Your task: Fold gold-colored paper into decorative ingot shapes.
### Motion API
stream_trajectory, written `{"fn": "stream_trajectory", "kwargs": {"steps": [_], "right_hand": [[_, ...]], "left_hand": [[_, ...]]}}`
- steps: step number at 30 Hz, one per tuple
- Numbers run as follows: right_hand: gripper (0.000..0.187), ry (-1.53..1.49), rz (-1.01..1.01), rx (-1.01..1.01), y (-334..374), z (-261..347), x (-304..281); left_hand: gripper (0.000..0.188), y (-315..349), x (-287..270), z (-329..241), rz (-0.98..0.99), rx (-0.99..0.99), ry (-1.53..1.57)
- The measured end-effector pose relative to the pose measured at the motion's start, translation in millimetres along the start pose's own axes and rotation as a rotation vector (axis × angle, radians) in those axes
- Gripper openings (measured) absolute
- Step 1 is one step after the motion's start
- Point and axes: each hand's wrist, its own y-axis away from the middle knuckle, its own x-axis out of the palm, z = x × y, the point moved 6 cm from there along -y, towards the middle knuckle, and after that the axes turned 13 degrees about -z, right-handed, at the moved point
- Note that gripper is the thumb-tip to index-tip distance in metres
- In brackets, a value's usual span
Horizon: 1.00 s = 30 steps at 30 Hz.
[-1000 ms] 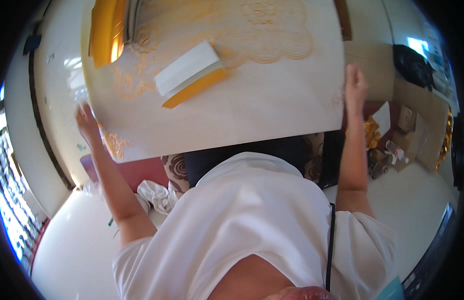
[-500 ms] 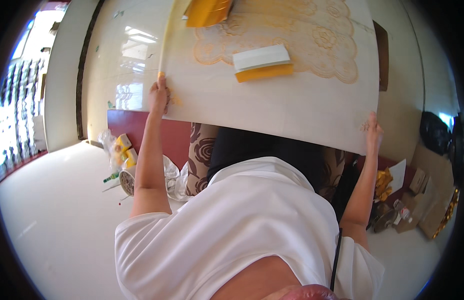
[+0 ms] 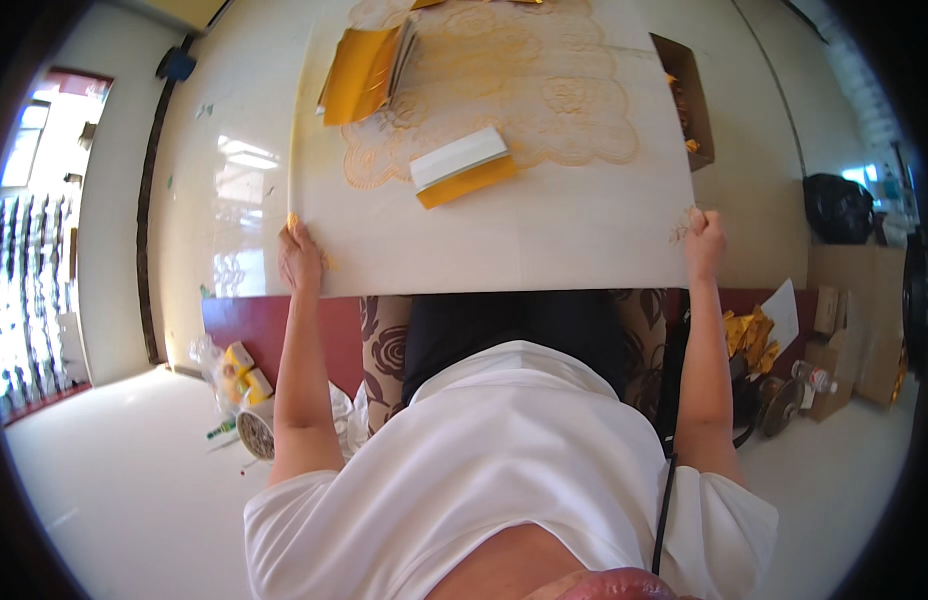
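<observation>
Along opposite edges of white table (image 3: 504,250), both hands (image 3: 300,258) (image 3: 705,245) gripping it, arms (image 3: 306,375) stretched forward, apart.

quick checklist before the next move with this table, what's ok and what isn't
1. Left hand at the left edge of the table: ok.
2. Right hand at the right edge: ok.
3. Firm hold under both edges: cannot tell, the undersides are hidden.
4. Near edge roughly level across the lap: ok.
5. Tabletop free of loose things: not ok, a folded white-and-gold piece and a gold-faced stack lie on it.
</observation>
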Motion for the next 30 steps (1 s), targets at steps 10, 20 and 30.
{"fn": "stream_trajectory", "kwargs": {"steps": [10,20,30], "right_hand": [[0.018,0.013,0.036,-0.074,10,20,-21],[0.036,-0.572,-0.028,-0.346,69,156,-44],[0.064,-0.741,0.147,-0.588,82,284,3]], "left_hand": [[0.065,19,-3,-1,-0.033,0.352,0.041],[0.05,111,2,-90,-0.057,0.43,0.491],[0.064,124,45,-166,-0.055,0.726,0.447]]}}
